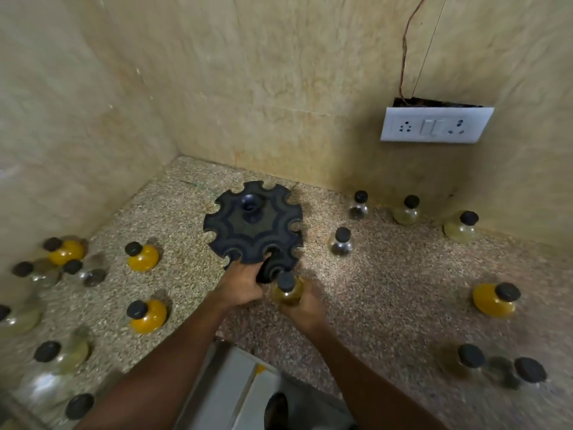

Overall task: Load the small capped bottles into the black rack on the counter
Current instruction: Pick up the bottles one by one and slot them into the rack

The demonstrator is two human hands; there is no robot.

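The speckled counter (403,299) ran into a corner where two beige walls met, its left and far edges closed off by stone and its near edge dropping away between the person's forearms.

Along the left edge stood a loose crowd of small capped bottles: an orange one (66,251) among blurred clear ones near the left wall, another orange bottle (143,257) further in, a third orange bottle (148,315) nearer the front edge, and pale ones toward the near left corner. Bare counter lay between these and the rack.

The black rack (252,223) stood toward the far corner, a round piece with scalloped notches all around its rim. The left hand (243,282) gripped the rack's near edge, fingers curled under the rim. Just right of it, the right hand (302,305) held a yellow-filled capped bottle (286,290), fingers wrapped around its body, cap up, touching or just beside the rack's near notches; which, I could not tell.

Right of the rack stood a clear bottle (341,242), then three more along the far edge by the wall. An orange bottle (494,299) sat near the right edge, with two dark-capped ones toward the near right corner. A white switch plate (435,125) hung on the wall above.
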